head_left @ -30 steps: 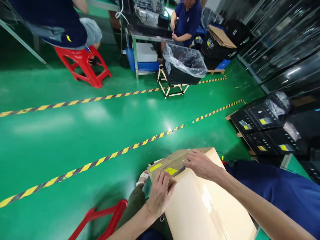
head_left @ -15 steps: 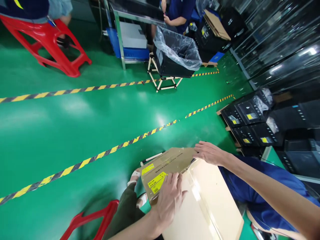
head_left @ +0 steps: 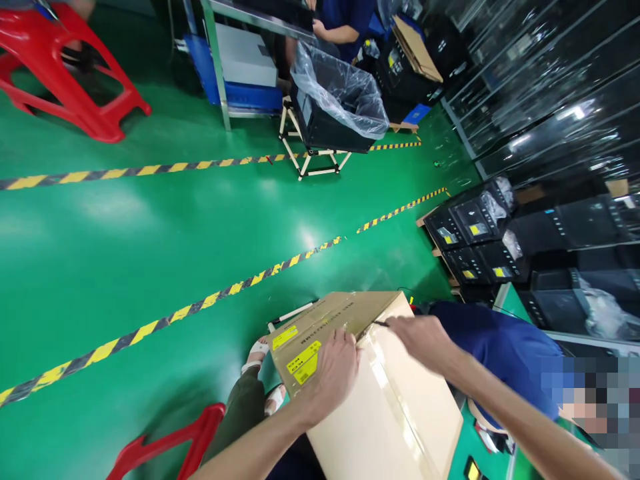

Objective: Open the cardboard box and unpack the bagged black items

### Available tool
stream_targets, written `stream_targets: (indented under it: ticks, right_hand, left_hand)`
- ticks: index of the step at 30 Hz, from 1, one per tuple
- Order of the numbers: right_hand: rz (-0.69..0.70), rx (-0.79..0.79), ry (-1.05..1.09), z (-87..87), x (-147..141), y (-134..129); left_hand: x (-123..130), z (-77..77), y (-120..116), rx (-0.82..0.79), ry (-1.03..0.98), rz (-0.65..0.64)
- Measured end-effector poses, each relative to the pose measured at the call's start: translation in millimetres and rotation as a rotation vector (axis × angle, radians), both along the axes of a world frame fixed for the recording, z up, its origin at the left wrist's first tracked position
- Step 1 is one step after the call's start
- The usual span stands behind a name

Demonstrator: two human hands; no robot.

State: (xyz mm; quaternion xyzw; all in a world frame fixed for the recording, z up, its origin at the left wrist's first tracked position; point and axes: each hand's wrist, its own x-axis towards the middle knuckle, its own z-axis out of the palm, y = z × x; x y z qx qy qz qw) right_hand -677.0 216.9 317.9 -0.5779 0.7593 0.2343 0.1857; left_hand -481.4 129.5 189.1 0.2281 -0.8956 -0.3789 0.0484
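We are pressing our left hand (head_left: 336, 373) flat on the near end of the cardboard box (head_left: 385, 407) resting across our lap, fingers spread over its top edge, grasping nothing. Our right hand (head_left: 423, 340) is pinching a thin dark tool (head_left: 379, 324) against the glossy taped seam. Two yellow labels (head_left: 303, 363) are sitting on the matte brown end flap.

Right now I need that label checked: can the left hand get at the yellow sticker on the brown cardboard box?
Probably yes: the left hand lies on the brown cardboard box beside the yellow sticker, nothing between them.
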Motion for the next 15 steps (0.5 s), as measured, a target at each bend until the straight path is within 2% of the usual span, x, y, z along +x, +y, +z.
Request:
stream_targets:
  ticks: [3,5,10,15]
  right_hand:
    - [-0.109,-0.015,0.024,-10.2,50.8,16.4]
    - [-0.169,-0.027,0.043,-16.0,68.6,21.0]
    - [-0.282,-0.051,0.123,-21.6,82.5,21.6]
    - [-0.303,-0.046,0.123,-22.2,92.0,32.6]
  left_hand:
    - [-2.4,-0.5,-4.4,0.051,0.017,0.0]
    - [-2.4,-0.8,-5.9,0.078,0.03,0.008]
    - [0.8,-4.3,-6.5,0.147,0.098,-0.001]
    - [0.3,-5.6,-9.0,0.225,0.14,0.013]
